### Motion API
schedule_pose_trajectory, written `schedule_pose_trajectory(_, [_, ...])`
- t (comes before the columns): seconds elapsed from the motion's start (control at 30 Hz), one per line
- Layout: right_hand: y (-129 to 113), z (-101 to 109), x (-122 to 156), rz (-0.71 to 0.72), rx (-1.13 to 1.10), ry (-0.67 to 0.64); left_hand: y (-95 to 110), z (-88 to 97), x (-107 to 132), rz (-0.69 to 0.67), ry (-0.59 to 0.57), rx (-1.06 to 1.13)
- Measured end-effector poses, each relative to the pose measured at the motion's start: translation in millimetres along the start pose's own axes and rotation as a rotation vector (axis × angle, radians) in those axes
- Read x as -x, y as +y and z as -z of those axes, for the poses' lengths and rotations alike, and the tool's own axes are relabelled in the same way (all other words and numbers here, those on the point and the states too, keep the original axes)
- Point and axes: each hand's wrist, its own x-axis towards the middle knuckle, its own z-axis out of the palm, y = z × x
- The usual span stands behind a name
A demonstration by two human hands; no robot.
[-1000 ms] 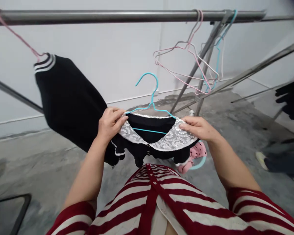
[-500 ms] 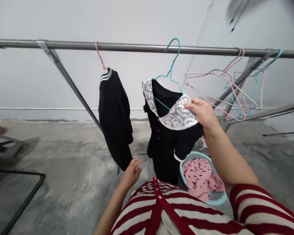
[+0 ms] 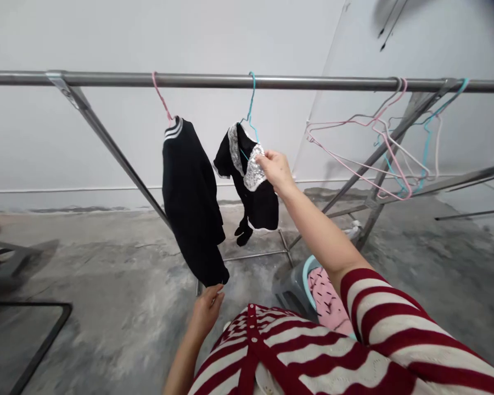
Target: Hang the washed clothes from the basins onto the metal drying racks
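My right hand [image 3: 275,169] pinches the white lace collar [image 3: 255,170] of a black short-sleeved top [image 3: 263,206] with white-edged cuffs. The top hangs on a blue wire hanger [image 3: 252,101], its hook over the metal rail [image 3: 189,80]. To its left a black long-sleeved garment [image 3: 189,197] with a white-striped collar is on a pink hanger [image 3: 160,94]. My left hand [image 3: 208,306] is at the lower end of that garment, its fingers curled together; whether they grip the cloth does not show.
Several bare hangers [image 3: 389,148] hang at the rail's right end, near a slanted rack leg [image 3: 379,159]. A light blue basin [image 3: 309,274] with pink dark-flecked cloth [image 3: 327,302] stands below on a grey stool [image 3: 292,293]. A black frame bar [image 3: 45,340] lies at lower left.
The black top and its blue hanger have moved left and away from me, and the hook now sits on the rail. My right hand went with the collar. My left hand shifted left and down.
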Motion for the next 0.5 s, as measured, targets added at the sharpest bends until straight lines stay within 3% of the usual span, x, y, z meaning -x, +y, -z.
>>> schedule_pose_trajectory(0.13, [16,4,26,0.048,-0.035,-0.095,6,-5.0,-3,-0.015,-0.057,-0.009])
schedule_pose_trajectory(0.23, [58,17,74,0.047,0.059,-0.134,13,-11.7,-8,-0.040,-0.109,-0.001])
schedule_pose_trajectory(0.3, [102,29,117,-0.089,0.208,-0.240,17,-17.4,-11,-0.062,-0.149,0.001])
schedule_pose_trajectory(0.37, [151,46,167,-0.356,0.432,-0.427,20,-24.6,-15,-0.093,-0.199,-0.005])
schedule_pose_trajectory(0.5, [225,93,262,-0.716,0.532,-0.441,33,-43.0,-25,-0.139,-0.325,-0.031])
